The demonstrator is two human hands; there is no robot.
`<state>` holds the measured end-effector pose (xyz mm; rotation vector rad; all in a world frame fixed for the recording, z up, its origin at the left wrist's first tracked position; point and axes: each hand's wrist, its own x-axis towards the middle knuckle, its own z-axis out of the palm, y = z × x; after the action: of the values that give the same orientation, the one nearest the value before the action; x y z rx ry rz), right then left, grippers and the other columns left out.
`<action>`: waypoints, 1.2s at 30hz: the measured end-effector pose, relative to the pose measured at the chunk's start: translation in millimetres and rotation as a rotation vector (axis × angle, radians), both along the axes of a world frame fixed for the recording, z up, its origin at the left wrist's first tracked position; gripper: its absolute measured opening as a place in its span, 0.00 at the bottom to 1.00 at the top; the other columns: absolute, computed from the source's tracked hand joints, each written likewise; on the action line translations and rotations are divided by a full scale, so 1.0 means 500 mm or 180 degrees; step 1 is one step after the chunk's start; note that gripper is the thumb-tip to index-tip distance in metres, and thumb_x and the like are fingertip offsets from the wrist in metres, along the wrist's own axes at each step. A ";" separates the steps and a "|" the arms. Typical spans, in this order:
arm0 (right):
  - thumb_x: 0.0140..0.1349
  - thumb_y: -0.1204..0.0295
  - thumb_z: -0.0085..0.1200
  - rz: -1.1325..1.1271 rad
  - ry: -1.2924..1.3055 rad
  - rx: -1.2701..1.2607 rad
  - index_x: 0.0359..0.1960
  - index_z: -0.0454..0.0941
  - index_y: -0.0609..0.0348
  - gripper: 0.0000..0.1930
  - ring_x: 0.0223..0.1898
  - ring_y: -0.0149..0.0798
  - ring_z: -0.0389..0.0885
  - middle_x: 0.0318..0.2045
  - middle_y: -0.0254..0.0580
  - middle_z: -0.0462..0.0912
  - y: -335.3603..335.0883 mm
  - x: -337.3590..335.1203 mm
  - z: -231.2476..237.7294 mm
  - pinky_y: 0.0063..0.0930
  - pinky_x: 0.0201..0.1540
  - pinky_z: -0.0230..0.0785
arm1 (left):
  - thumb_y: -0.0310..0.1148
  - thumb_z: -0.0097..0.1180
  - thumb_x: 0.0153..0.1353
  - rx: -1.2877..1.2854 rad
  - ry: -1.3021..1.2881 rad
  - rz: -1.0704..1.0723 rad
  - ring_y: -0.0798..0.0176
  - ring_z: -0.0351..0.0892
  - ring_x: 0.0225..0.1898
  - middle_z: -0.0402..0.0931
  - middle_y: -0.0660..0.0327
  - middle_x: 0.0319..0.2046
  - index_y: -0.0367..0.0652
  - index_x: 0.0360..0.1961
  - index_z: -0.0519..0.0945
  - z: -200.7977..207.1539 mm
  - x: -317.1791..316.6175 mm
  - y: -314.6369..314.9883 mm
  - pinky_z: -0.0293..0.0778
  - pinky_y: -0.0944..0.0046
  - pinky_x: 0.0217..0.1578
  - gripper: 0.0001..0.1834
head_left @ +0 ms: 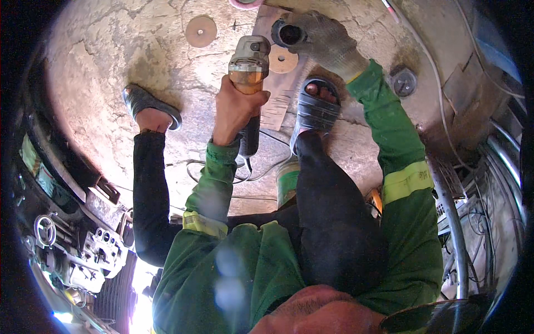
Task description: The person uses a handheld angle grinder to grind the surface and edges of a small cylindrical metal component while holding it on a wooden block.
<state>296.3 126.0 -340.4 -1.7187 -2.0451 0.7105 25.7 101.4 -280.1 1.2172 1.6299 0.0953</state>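
My left hand (239,108), bare, is wrapped round the body of an angle grinder (248,58) with a grey head and an orange band. The grinder points away from me, its dark rear end toward me. My right hand (331,47), in a light knitted glove, grips a short dark hollow cylinder (276,33), its round opening turned to the left. The cylinder is just right of the grinder's head; a gap shows between them. Beneath lies a flat brownish plate (272,106) with short dark marks. A tan disc (284,61) with a centre hole rests on it.
Another tan disc (200,31) lies on the cracked floor (94,61) at the far left. A dark round piece (404,82) sits right of my sandalled foot (318,106). The grinder's cord (267,171) loops between my legs. Grey machinery (103,253) stands at left, metal pipes (453,239) at right.
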 end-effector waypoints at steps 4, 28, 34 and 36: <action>0.56 0.46 0.68 0.0007 0.0039 -0.0152 0.59 0.80 0.48 0.32 0.57 0.52 0.81 0.53 0.46 0.84 0.005 0.000 0.002 0.48 0.59 0.75 | 0.43 0.76 0.42 -0.0073 -0.0051 -0.0004 0.51 0.88 0.36 0.85 0.44 0.38 0.27 0.51 0.73 0.013 0.016 0.005 0.83 0.55 0.38 0.40; 0.55 0.49 0.69 -0.0006 0.0376 0.0013 0.59 0.80 0.43 0.31 0.52 0.55 0.84 0.51 0.45 0.85 0.008 0.003 0.017 0.48 0.54 0.78 | 0.42 0.76 0.43 0.0219 0.0021 -0.0249 0.45 0.88 0.40 0.84 0.40 0.38 0.25 0.49 0.74 0.022 0.060 0.073 0.82 0.53 0.41 0.38; 0.56 0.50 0.68 -0.0003 0.0266 0.0211 0.58 0.80 0.44 0.29 0.50 0.53 0.85 0.49 0.44 0.86 0.008 0.003 0.007 0.48 0.52 0.78 | 0.41 0.76 0.44 0.0084 0.0215 -0.0232 0.48 0.88 0.38 0.85 0.42 0.38 0.26 0.50 0.74 0.046 0.062 0.052 0.82 0.54 0.40 0.38; 0.59 0.54 0.65 -0.0006 0.0298 0.0338 0.56 0.80 0.42 0.24 0.48 0.50 0.86 0.47 0.41 0.86 0.010 0.002 0.019 0.48 0.50 0.80 | 0.41 0.76 0.44 0.0004 0.0237 -0.0231 0.49 0.87 0.38 0.84 0.42 0.39 0.26 0.50 0.74 0.029 0.046 0.030 0.82 0.54 0.40 0.38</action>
<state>297.3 131.0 -330.7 -1.5982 -1.9810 0.6566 48.8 116.5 -265.7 1.2927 1.6479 0.0055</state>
